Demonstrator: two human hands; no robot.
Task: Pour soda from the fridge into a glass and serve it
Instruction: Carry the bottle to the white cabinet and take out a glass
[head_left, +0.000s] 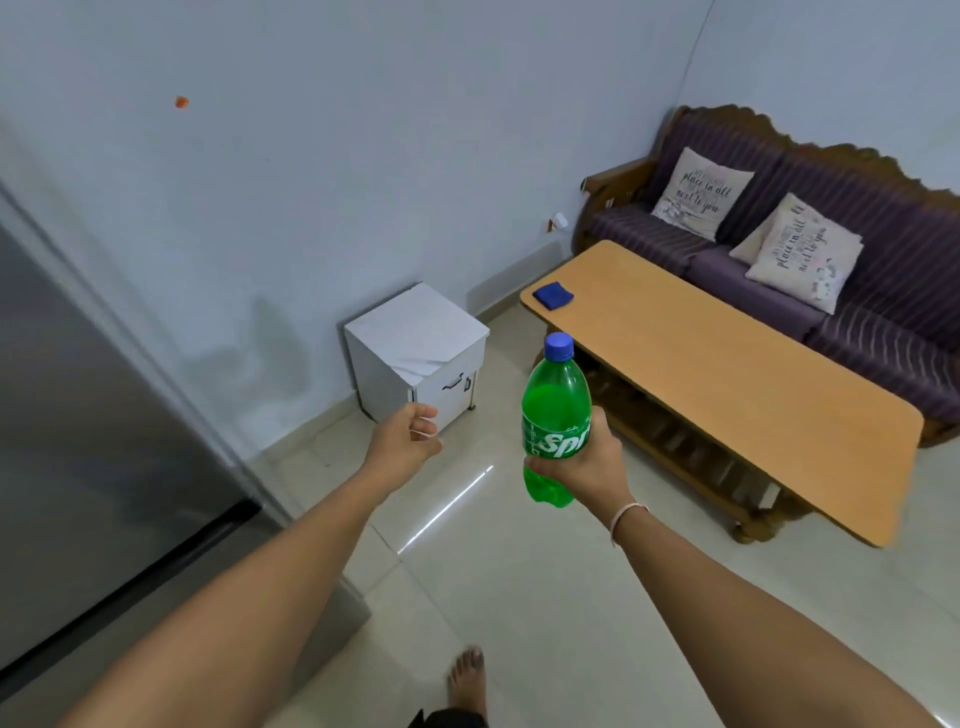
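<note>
Fingers (535, 461) of the right hand (589, 467) curl round the lower label of an upright green Sprite bottle (555, 415), its blue cap (559, 346) on and standing well above them. Left hand (408, 439) hangs apart to the left of the bottle, fingers loosely curled and holding nothing. Beyond the bottle stands a wooden desk (727, 374) bearing a blue cloth (553, 295); a grey fridge (78, 441) is left of the left hand.
</note>
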